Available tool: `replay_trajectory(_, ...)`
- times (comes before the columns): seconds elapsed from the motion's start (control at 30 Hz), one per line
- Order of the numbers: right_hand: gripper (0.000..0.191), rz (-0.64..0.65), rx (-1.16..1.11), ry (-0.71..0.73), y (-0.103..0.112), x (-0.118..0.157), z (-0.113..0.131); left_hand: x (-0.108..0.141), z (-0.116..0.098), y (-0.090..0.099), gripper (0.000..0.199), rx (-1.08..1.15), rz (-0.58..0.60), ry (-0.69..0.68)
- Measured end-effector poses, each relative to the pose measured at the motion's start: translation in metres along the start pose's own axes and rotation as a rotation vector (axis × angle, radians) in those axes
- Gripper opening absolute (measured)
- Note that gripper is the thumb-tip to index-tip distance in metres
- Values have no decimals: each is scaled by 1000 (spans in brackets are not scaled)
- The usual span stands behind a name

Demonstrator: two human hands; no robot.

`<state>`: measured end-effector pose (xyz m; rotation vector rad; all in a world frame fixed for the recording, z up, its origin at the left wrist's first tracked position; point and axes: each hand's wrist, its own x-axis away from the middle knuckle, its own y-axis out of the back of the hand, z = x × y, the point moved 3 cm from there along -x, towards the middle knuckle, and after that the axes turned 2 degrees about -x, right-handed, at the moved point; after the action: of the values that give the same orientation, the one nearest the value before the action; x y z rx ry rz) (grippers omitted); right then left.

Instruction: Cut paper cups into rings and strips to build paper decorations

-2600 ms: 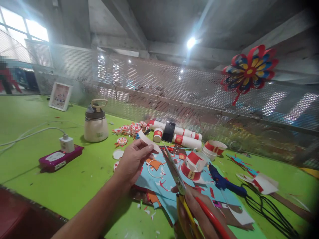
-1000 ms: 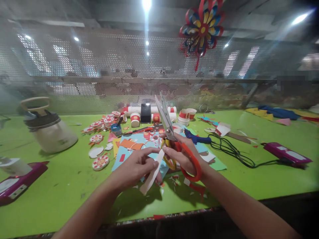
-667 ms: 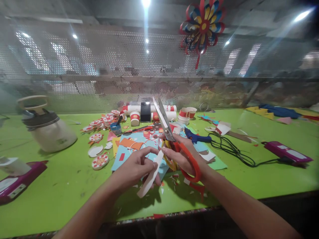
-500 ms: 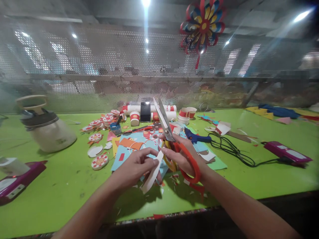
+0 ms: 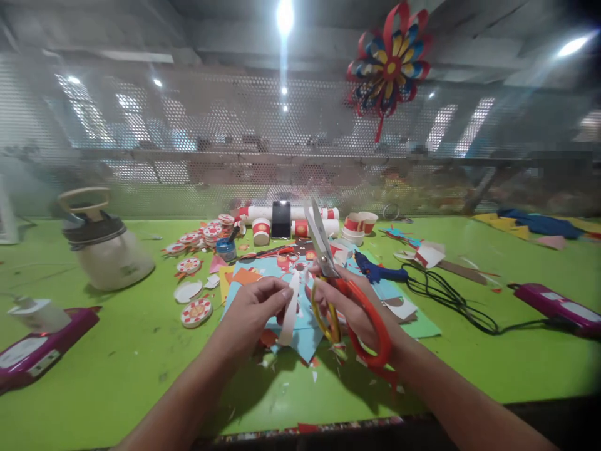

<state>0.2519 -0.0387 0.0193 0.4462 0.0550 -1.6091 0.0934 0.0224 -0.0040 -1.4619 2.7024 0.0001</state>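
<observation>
Between thumb and fingers, my left hand (image 5: 263, 307) pinches a narrow white paper strip (image 5: 290, 315) that hangs slightly tilted. My right hand (image 5: 350, 300) is wrapped about a pair of scissors (image 5: 322, 247) with one orange-red and one yellow handle loop; the blades point up and away, slightly parted. A small gap lies between the right fingertips and the strip. Light blue paper sheets (image 5: 307, 341) and small paper scraps lie beneath both hands.
Right of my hands lies a blue glue gun (image 5: 380, 270) with a black cable. Round red-and-white paper pieces (image 5: 196, 312), a blue jar (image 5: 226, 249) and a large jug (image 5: 110, 250) are at left. Paper cups (image 5: 261, 230) and a phone (image 5: 281, 219) stand behind. Purple power strips (image 5: 556, 305) flank the table.
My right hand with the scissors has moved right, away from the strip it was touching. The strip stays in my left hand and hangs more upright. The whole view has shifted slightly.
</observation>
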Motion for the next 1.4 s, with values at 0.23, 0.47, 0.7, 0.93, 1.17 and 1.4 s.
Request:
replay_trajectory(0.23,36,199,-65,-67,-11,7,-8,-2,-6,12,19,58,-129,-117)
replay_trajectory(0.47,35,206,-36,-57,-7,8,-5,2,-12,7,16,61,70,-72)
replay_trajectory(0.7,24,109,-117,-91,1,6,2,9,-10,3,18,32,241,141)
replay_trajectory(0.93,30,189,-208,-102,2,9,-14,9,-2,-1,22,-104,348,175)
replay_trajectory(1.17,26,101,-686,-310,1,2,-15,0,-16,21,26,-139,40,-57)
replay_trajectory(1.4,17,136,-857,-406,2,-5,-14,3,-27,4,38,-620,-36,-724)
